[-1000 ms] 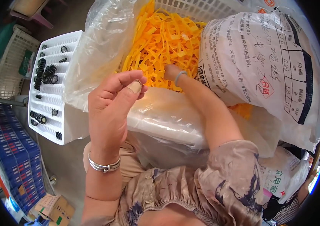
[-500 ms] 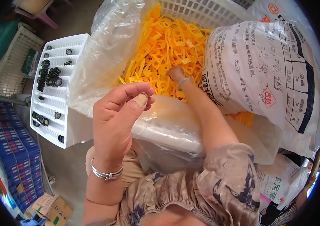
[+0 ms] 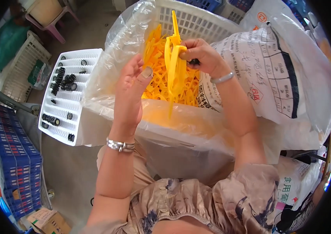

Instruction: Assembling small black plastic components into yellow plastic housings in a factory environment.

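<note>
My right hand (image 3: pixel 206 56) is raised above a plastic-lined crate (image 3: pixel 216 29), closed on a small bunch of long yellow plastic pieces (image 3: pixel 176 70) with loops and thin tails. A small dark thing (image 3: pixel 193 61) shows under its fingers; its kind cannot be made out. Left of the bunch is my left hand (image 3: pixel 128 91), empty, fingers stretched up and thumb apart, with a tan strip around the thumb. Below both hands, a heap of similar yellow plastic pieces (image 3: pixel 155 52) fills the crate.
To the left stands a white ridged tray (image 3: pixel 66 113) holding several small black round parts (image 3: pixel 68 82). A large printed white sack (image 3: pixel 259 74) leans over the crate's right side. Blue crates (image 3: pixel 15 156) and a cardboard box (image 3: pixel 48 222) are at the lower left.
My right hand has come up out of the yellow heap with a bunch of pieces in it. My left hand's curled fingers have straightened and spread. The whole view has shifted slightly.
</note>
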Demonstrator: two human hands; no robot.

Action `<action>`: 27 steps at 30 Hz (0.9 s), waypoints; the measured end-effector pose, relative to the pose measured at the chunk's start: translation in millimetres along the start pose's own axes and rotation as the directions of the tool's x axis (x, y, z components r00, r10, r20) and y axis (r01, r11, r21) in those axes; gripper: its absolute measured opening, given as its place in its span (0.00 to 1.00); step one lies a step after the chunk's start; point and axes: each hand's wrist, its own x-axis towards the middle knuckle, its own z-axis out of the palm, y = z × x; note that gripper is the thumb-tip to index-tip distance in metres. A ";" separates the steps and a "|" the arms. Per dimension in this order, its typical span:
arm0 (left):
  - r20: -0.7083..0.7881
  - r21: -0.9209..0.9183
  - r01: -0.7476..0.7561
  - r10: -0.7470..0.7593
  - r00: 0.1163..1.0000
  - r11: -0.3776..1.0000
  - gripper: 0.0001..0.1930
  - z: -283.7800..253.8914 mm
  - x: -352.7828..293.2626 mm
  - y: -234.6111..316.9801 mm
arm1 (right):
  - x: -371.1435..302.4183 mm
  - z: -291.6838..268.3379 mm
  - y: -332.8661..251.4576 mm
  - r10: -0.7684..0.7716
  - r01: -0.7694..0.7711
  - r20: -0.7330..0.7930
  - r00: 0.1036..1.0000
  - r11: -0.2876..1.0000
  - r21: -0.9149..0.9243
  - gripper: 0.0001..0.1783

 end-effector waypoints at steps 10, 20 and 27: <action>0.563 -0.579 0.539 -0.178 0.807 0.611 0.26 42.2 -27.2 -28.5 | -126.1 81.7 -7.6 0.034 -0.035 -0.208 0.978 0.999 -0.002 0.08; 0.653 -0.506 0.582 -0.159 0.741 0.636 0.20 68.1 -51.2 -37.7 | -193.1 45.9 23.0 -0.146 0.403 -0.570 0.809 0.844 0.355 0.06; 0.548 -0.307 0.038 0.144 0.824 0.951 0.35 88.4 -61.0 -39.0 | -176.9 55.9 58.5 0.115 0.292 -0.460 0.880 0.633 0.717 0.08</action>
